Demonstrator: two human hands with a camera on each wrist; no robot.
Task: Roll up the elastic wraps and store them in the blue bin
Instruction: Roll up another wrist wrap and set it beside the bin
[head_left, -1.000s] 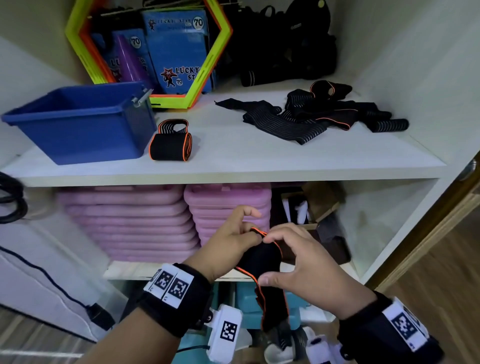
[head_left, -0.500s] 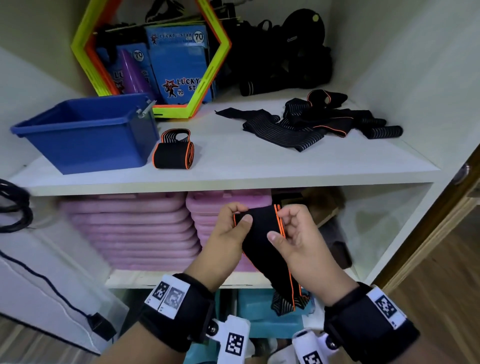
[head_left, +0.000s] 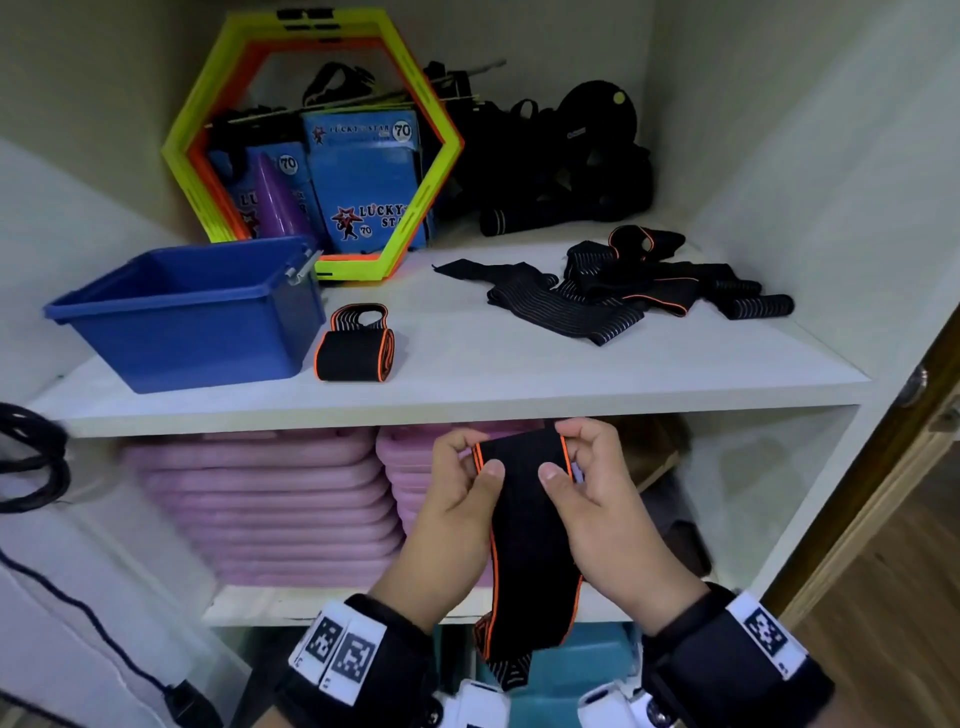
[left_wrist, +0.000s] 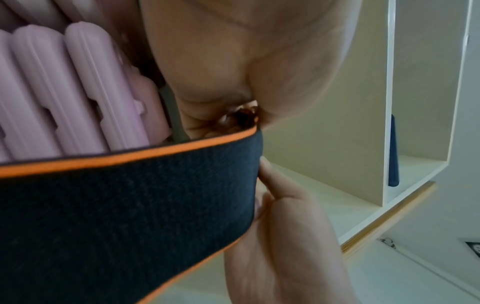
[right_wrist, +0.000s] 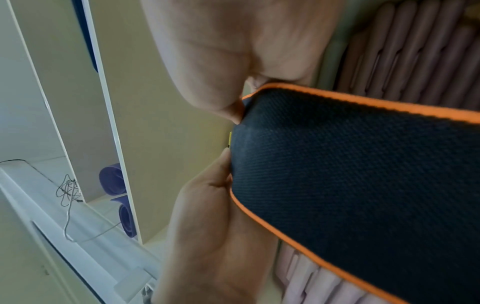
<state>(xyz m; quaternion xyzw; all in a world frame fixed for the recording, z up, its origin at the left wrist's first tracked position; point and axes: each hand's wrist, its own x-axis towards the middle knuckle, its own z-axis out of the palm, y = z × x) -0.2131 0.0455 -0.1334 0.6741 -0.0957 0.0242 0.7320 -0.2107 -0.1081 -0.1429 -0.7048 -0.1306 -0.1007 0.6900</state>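
A black elastic wrap with orange edges (head_left: 524, 519) hangs in front of the lower shelf, held by its top end. My left hand (head_left: 457, 483) pinches its left edge, and my right hand (head_left: 587, 473) pinches its right edge. Both wrist views show the wrap (left_wrist: 124, 205) (right_wrist: 363, 185) stretched between thumb and fingers. The blue bin (head_left: 192, 306) stands at the left of the upper shelf; its inside looks bare as far as I see. A rolled wrap (head_left: 356, 348) lies right beside it. A pile of loose black wraps (head_left: 623, 286) lies at the shelf's right.
A yellow and orange hexagon frame (head_left: 311, 140) with blue boxes leans behind the bin, and dark gear (head_left: 561, 171) fills the back right. Pink mats (head_left: 260, 504) are stacked on the lower shelf. A black cable (head_left: 31, 457) hangs at the left. A wooden door edge (head_left: 893, 493) stands at the right.
Both hands have risen toward the upper shelf's front edge with the wrap. Its top end has been spread flat between them, and the tail now hangs straight down.
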